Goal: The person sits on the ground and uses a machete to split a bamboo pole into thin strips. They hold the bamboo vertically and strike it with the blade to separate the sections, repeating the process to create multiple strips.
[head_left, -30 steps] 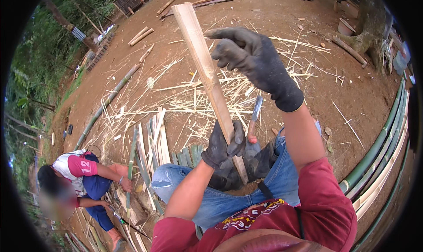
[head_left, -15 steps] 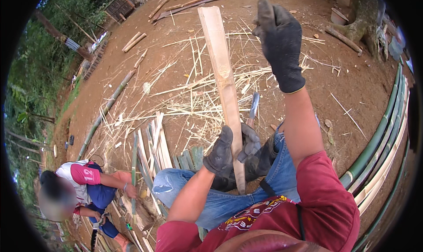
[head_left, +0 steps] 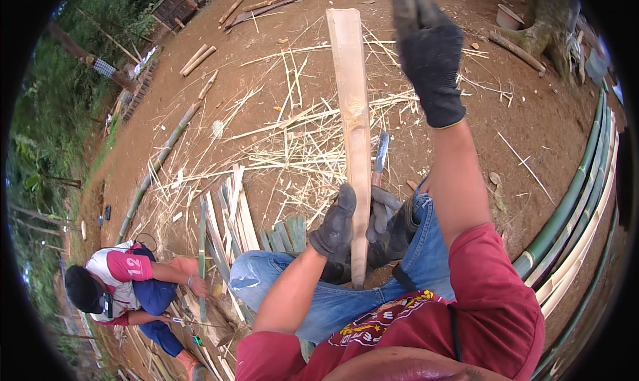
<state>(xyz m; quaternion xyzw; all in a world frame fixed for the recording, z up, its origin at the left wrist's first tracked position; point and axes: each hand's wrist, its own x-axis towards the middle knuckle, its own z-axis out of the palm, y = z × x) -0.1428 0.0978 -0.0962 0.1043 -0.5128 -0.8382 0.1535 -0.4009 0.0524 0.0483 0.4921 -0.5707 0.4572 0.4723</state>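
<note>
A long split bamboo piece (head_left: 349, 68), pale on the side that shows and narrower toward me, stands lengthwise between my knees. My gloved left hand (head_left: 343, 224) is closed around its lower part, the thumb along one side and the fingers coming round the other. My right hand (head_left: 429, 54), in a black glove, is raised to the right of the piece's far end, apart from it. Its fingers are loosely bent and somewhat blurred, with nothing visible in them. A knife (head_left: 381, 153) with a broad blade lies just right of the bamboo, its handle toward me.
Thin bamboo strips and shavings (head_left: 299, 154) litter the dirt ahead. Flat split slats (head_left: 243, 211) lie by my left knee. Long green bamboo poles (head_left: 566, 221) curve along the right. A co-worker (head_left: 143, 281) sits at the lower left. A tree trunk (head_left: 549, 31) stands far right.
The bamboo's far end has swung to the right and the piece stands straighter. My right hand has risen slightly. The co-worker's head and hand have shifted.
</note>
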